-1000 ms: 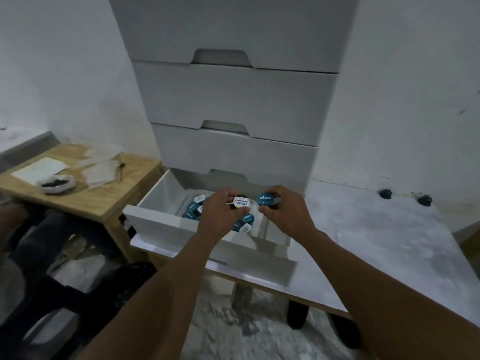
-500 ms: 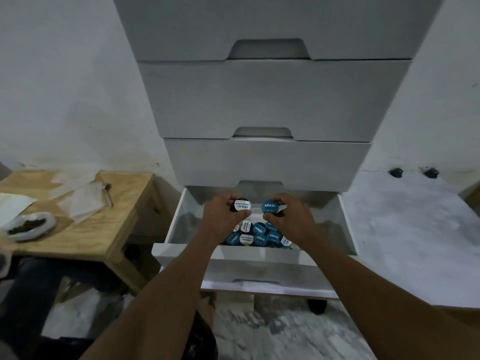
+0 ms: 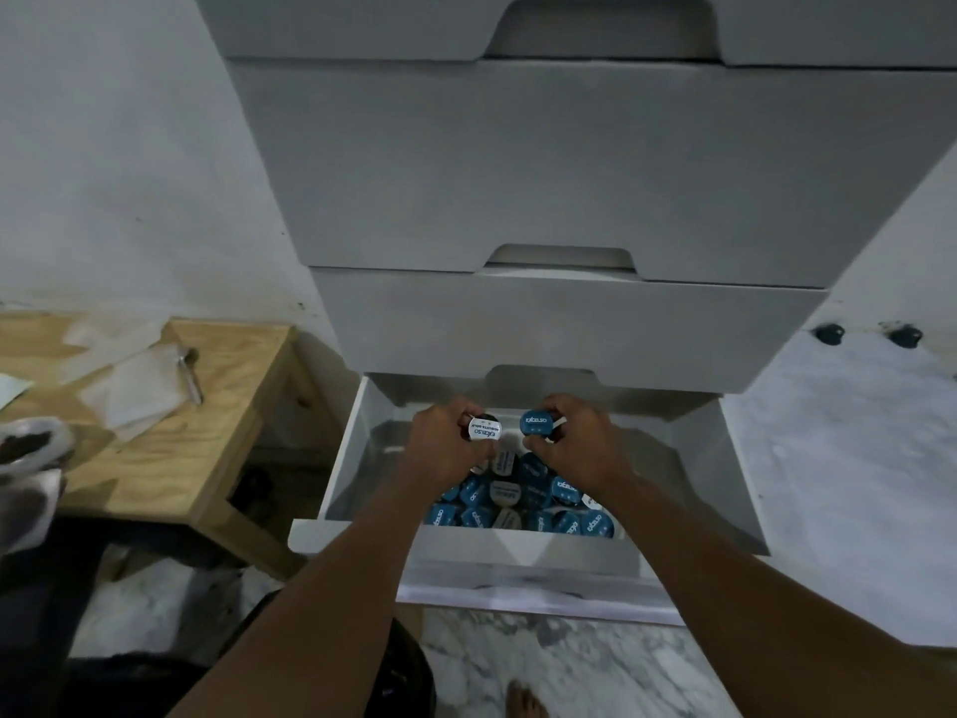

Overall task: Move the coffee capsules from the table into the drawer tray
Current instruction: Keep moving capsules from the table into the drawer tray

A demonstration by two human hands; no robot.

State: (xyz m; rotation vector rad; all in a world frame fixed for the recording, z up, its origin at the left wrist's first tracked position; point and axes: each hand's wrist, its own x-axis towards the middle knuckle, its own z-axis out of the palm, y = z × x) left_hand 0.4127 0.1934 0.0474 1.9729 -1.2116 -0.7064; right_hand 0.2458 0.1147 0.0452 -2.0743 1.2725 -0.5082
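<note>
Far left, a wooden surface [image 3: 207,458] carries a pale bag of something dark [image 3: 26,443] at the frame's edge, a few clear sheets [image 3: 129,401] and a small metal piece [image 3: 190,378] lying across them. None of it is near the action.

On to the middle: the bottom drawer [image 3: 344,458] of the grey drawer unit [image 3: 518,173] stands pulled out, and both forearms reach in over its front edge. The left hand [image 3: 445,450] has its fingers curled round a white-lidded capsule [image 3: 484,427], held above the drawer with the lid facing the camera. Just beside it, the right hand [image 3: 577,450] pinches a blue-lidded capsule [image 3: 536,424] the same way. The two capsules are close together but apart. Below and between the wrists, a heap of capsules [image 3: 523,507], mostly blue lids with a few white, lies against the front of the drawer; the hands hide the back of the heap.

To the right, a white surface [image 3: 854,458] runs beside the unit, with two dark knobs [image 3: 828,334] by the wall. At the bottom, a bare foot [image 3: 525,699] shows on the marbled floor [image 3: 595,660].
</note>
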